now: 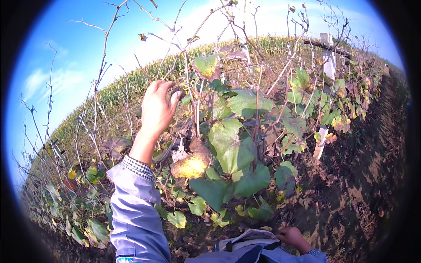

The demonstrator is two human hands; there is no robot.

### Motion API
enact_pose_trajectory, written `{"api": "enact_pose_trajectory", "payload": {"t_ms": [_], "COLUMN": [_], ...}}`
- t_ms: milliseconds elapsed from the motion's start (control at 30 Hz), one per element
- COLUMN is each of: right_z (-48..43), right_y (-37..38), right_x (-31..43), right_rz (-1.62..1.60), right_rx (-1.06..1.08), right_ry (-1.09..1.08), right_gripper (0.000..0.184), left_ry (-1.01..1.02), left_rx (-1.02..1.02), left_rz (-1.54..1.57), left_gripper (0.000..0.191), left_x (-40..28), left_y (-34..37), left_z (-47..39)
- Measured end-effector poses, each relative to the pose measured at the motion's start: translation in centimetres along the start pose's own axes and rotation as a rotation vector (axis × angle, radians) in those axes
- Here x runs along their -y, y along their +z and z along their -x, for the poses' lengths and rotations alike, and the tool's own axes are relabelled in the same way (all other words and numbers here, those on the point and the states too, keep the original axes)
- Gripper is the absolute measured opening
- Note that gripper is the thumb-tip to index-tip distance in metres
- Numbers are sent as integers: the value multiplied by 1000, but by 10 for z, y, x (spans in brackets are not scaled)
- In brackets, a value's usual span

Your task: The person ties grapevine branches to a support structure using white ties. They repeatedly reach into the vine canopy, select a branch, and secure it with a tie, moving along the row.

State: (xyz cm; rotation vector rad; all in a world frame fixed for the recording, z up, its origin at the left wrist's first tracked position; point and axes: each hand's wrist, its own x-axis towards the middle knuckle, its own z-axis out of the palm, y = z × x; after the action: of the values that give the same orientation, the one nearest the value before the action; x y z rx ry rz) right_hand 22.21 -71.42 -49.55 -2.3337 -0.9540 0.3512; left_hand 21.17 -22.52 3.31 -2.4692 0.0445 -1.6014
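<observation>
My left hand (159, 103) is raised among the grapevine canes (199, 105), left of the upright stems. Its fingers are bent, with the thumb and index finger slightly apart beside something small and dark; whether they grip it is unclear. Right of it hangs a green and yellow grape leaf (207, 66); below are a browned yellow leaf (192, 162) and broad green leaves (230, 144). Low in front of me, my right hand (292, 238) holds the rim of a pale cloth bag (251, 234) at my waist. The bag's inside is not visible.
A pale post (328, 57) with a wooden crosspiece (342, 51) stands at the upper right. Bare canes (95, 95) rise at the left. Shaded soil (355, 197) runs along the right, and a field of tall crops (121, 79) lies behind the vines.
</observation>
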Motion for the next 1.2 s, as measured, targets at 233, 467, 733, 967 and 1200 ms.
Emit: {"api": "enact_pose_trajectory", "payload": {"t_ms": [233,467,733,967,1200], "right_z": [50,56,-20,-136,-278], "right_y": [20,13,-95,-243,-321], "right_x": [-33,-17,86,281,465], "right_rz": [22,-38,-77,129,315], "right_rx": [-165,-250,-380,-639,-788], "right_ry": [147,174,-36,-656,-909], "right_gripper": [23,23,19,20,26], "left_ry": [-213,-77,-191,-176,-140], "left_rx": [516,547,607,525,482], "left_rz": [171,112,234,261,256], "left_gripper": [31,32,33,30,28], "left_x": [28,48,69,71,74], "left_y": [24,-1,-24,-18,-12], "left_z": [-49,-41,-22,-13,-8]}}
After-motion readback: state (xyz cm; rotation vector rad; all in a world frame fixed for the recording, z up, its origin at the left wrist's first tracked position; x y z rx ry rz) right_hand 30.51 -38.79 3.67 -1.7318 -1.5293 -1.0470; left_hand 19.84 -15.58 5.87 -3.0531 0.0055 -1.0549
